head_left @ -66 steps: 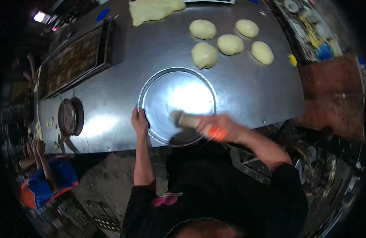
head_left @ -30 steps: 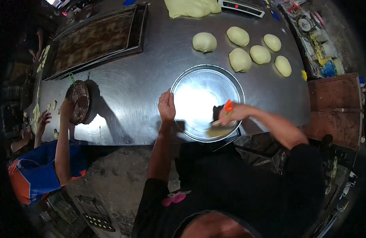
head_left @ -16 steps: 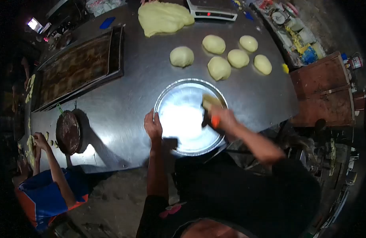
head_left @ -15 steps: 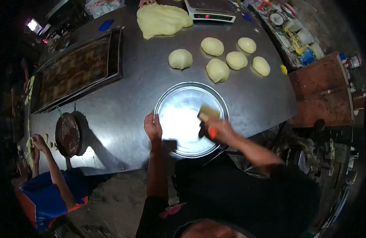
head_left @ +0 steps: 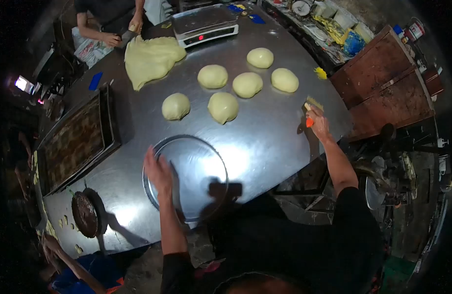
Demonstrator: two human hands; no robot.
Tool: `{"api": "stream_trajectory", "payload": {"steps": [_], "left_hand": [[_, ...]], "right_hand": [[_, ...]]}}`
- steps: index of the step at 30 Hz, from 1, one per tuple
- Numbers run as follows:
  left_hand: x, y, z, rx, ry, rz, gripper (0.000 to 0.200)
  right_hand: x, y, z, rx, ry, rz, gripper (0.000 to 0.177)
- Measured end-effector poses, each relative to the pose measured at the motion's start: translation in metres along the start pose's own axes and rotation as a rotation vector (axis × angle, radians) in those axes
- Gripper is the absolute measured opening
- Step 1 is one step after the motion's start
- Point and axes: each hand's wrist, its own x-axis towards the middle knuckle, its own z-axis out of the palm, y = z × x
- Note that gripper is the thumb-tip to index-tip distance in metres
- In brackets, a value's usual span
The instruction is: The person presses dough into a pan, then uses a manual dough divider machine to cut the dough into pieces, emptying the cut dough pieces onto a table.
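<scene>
A round, shallow metal pan (head_left: 199, 169) lies on the steel table in front of me. Over its left rim is my left hand (head_left: 158, 171), fingers apart, slightly blurred and holding nothing; whether it touches the rim I cannot tell. Out to the right, near the table's edge, my right hand (head_left: 317, 123) grips a brush (head_left: 313, 104) with pale bristles and an orange part on its handle. Several smooth balls of dough (head_left: 223, 107) sit beyond the pan. A large flat piece of dough (head_left: 150, 60) spreads farther back on the left.
A digital scale (head_left: 205, 27) stands at the back, near a co-worker's hands (head_left: 112, 39). Dark baking trays (head_left: 74, 144) and a round dark pan (head_left: 85, 214) are at the left. Another co-worker's arm (head_left: 71, 264) reaches in at lower left. A reddish-brown wooden board (head_left: 383, 83) is at the right.
My right hand has moved the brush from over the pan out to the table's right side. My left hand's fingers have lifted and spread. The view has shifted, showing more of the far co-worker.
</scene>
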Motion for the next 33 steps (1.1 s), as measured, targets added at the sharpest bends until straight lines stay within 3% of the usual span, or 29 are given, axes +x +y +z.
{"api": "stream_trajectory", "payload": {"steps": [5,7,11,13,15,17,19,21,22,23,24,25,27,28,29,30,31,33], "left_hand": [[0.108,0.128,0.161,-0.285,-0.299,0.266,0.029],[0.143,0.156,0.24,-0.345,-0.328,0.384,0.028],[0.17,0.237,0.352,-0.324,-0.443,0.497,0.032],[0.166,0.293,0.385,-0.235,-0.662,0.42,0.036],[0.162,0.304,0.46,-0.274,-0.752,0.35,0.041],[0.139,0.314,0.482,-0.286,-0.842,0.402,0.04],[0.124,0.325,0.456,-0.358,-0.825,0.463,0.036],[0.1,0.338,0.405,-0.585,-0.762,0.506,0.029],[0.084,0.345,0.363,-0.62,-0.768,0.373,0.029],[0.066,0.352,0.318,-0.628,-0.714,0.201,0.03],[0.041,0.355,0.285,-0.807,-0.611,-0.038,0.027],[0.018,0.343,0.26,-0.84,-0.553,-0.066,0.03],[-0.033,0.323,0.198,-1.191,-0.577,-0.252,0.032],[-0.053,0.308,0.166,-1.105,-0.634,-0.336,0.031],[-0.065,0.283,0.139,-1.204,-0.785,-0.468,0.03],[-0.059,0.264,0.112,-1.046,-1.024,-0.63,0.028],[-0.07,0.215,0.117,-0.55,-1.107,-0.406,0.03],[-0.069,0.19,0.116,-0.378,-0.85,-0.303,0.04]], "right_hand": [[-0.014,0.043,0.004,-0.118,-0.117,-0.05,0.018],[-0.019,0.044,-0.002,-0.274,-0.227,-0.108,0.021],[-0.027,0.04,-0.017,-0.258,-0.374,-0.026,0.03],[-0.026,0.029,-0.026,-0.239,-0.418,0.036,0.037],[-0.022,0.025,-0.03,0.073,-0.46,0.152,0.045],[-0.022,0.008,-0.034,0.425,-0.294,0.281,0.043],[-0.015,-0.004,-0.024,0.632,-0.276,0.387,0.048],[-0.005,-0.009,0.003,1.249,0.011,0.783,0.059],[0.003,-0.017,0.009,1.44,0.077,0.827,0.066],[0.014,-0.028,0.006,1.513,0.01,0.956,0.064],[0.024,-0.046,-0.009,1.77,-0.105,0.964,0.061],[0.033,-0.062,-0.024,2.024,-0.221,0.968,0.058],[0.036,-0.081,-0.033,1.763,-0.206,0.509,0.051],[0.043,-0.084,-0.036,1.809,-0.368,0.518,0.047],[0.044,-0.084,-0.037,1.499,-0.486,0.368,0.051],[0.041,-0.086,-0.031,1.247,-0.614,0.425,0.054],[0.038,-0.087,-0.022,0.984,-0.716,0.466,0.057],[0.003,-0.08,-0.001,0.586,-0.592,0.385,0.056]]}}
